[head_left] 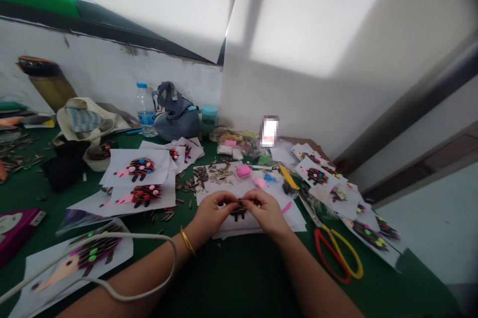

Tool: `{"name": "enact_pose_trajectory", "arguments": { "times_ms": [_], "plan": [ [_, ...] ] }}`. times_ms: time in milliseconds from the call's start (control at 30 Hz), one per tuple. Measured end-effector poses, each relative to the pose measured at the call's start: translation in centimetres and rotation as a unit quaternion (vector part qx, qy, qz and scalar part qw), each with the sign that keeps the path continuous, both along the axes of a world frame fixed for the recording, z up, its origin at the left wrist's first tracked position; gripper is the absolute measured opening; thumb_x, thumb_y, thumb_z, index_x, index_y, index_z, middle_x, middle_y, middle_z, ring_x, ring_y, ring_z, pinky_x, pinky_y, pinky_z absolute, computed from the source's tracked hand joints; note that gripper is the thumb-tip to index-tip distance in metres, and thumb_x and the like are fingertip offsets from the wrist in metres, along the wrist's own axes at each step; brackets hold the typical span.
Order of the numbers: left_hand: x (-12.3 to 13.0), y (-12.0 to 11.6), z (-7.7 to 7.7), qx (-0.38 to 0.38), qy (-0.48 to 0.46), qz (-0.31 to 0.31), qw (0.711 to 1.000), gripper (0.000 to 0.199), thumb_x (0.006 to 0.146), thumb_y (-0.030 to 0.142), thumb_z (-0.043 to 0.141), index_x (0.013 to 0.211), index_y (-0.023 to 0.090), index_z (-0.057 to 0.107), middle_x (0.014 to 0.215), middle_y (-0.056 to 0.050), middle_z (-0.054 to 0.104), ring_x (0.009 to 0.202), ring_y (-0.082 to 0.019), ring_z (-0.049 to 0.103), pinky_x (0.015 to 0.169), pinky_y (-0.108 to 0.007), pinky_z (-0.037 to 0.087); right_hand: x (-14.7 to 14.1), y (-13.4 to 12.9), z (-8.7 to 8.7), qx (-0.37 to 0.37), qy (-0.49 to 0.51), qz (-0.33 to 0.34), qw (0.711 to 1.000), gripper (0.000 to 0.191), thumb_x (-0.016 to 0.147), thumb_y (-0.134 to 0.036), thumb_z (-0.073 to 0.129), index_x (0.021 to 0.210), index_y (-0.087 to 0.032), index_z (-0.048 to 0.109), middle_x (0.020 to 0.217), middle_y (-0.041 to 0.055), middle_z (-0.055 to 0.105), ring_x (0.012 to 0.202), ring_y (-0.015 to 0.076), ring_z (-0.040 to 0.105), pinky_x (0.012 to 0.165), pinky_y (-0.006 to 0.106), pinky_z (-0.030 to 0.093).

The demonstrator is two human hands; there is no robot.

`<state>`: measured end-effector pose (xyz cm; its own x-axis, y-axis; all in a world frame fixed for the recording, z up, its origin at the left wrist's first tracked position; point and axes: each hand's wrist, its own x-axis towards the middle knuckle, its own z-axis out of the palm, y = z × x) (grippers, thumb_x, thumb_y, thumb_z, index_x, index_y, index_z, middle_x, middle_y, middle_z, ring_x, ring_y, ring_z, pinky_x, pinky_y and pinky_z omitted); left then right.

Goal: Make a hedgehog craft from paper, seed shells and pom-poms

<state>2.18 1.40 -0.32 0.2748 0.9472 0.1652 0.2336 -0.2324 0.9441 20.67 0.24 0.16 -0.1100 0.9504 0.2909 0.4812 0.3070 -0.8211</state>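
Note:
My left hand [213, 210] and my right hand [267, 211] meet over white paper [291, 218], both with finger and thumb pinched together. What sits between the fingertips is too small and covered to make out. Just below them shows a dark hedgehog figure [238, 214] with short legs, partly hidden by my fingers. Striped sunflower seeds [201, 174] lie on the paper beyond my left hand. Lumps of pink clay [244, 170] and a bit of blue clay [269, 177] lie in clear wrapping beyond my right hand. A thin pink strip [286, 207] is beside that hand.
Large scissors [338, 253] with red and yellow handles and a yellow cutter [289, 177] lie right. Hedgehog pictures [136, 171] are stacked left, with more pictures [317, 176] at right. A white cable [149, 235] crosses my left forearm. A water bottle [146, 109] stands behind.

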Motion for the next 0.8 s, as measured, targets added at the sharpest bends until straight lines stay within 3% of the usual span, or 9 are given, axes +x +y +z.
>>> {"name": "enact_pose_trajectory", "arguments": {
  "times_ms": [133, 200, 367, 567, 800],
  "plan": [
    [-0.8, 0.4, -0.3, 0.094, 0.131, 0.030, 0.986, 0.014, 0.080, 0.025, 0.059, 0.090, 0.020, 0.067, 0.089, -0.003, 0.069, 0.086, -0.017, 0.061, 0.082, -0.031, 0.047, 1.8, 0.8, -0.2, 0.005, -0.053, -0.051, 0.997, 0.012, 0.079, -0.026, 0.055, 0.078, -0.019, 0.065, 0.075, 0.0013, 0.063, 0.071, 0.0161, 0.057, 0.064, 0.026, 0.043],
    [-1.2, 0.6, -0.2, 0.122, 0.198, 0.021, 0.972, 0.012, 0.081, 0.025, 0.058, 0.089, 0.021, 0.067, 0.091, -0.004, 0.067, 0.090, -0.018, 0.060, 0.083, -0.032, 0.045, 2.7, 1.0, -0.4, 0.001, -0.095, -0.047, 0.994, 0.012, 0.078, -0.024, 0.054, 0.076, -0.020, 0.064, 0.076, 0.0014, 0.063, 0.074, 0.0168, 0.057, 0.066, 0.026, 0.043],
    [-1.6, 0.7, 0.3, 0.107, 0.310, 0.010, 0.945, 0.020, 0.075, 0.028, 0.067, 0.094, 0.023, 0.066, 0.099, -0.004, 0.066, 0.096, -0.021, 0.059, 0.083, -0.032, 0.042, 3.0, 1.0, -0.7, -0.029, -0.124, -0.021, 0.992, 0.009, 0.077, -0.021, 0.056, 0.075, -0.019, 0.065, 0.078, 0.0011, 0.065, 0.073, 0.0155, 0.057, 0.065, 0.025, 0.042],
    [-1.7, 0.4, 0.3, 0.104, 0.360, -0.008, 0.927, 0.038, 0.067, 0.030, 0.073, 0.103, 0.024, 0.062, 0.106, -0.004, 0.064, 0.104, -0.024, 0.057, 0.085, -0.033, 0.039, 2.3, 1.0, -0.9, -0.008, -0.159, 0.020, 0.987, 0.010, 0.079, -0.017, 0.058, 0.076, -0.020, 0.067, 0.078, 0.0006, 0.064, 0.075, 0.0144, 0.057, 0.067, 0.023, 0.041],
    [-1.6, 0.2, 0.4, 0.087, 0.378, -0.014, 0.922, 0.041, 0.067, 0.028, 0.072, 0.107, 0.025, 0.061, 0.110, -0.005, 0.063, 0.107, -0.026, 0.055, 0.089, -0.035, 0.038, 1.7, 0.9, -1.0, 0.046, -0.256, 0.027, 0.965, 0.013, 0.079, -0.015, 0.059, 0.081, -0.021, 0.071, 0.080, 0.0026, 0.062, 0.080, 0.0155, 0.057, 0.074, 0.025, 0.042]
  ]
}}
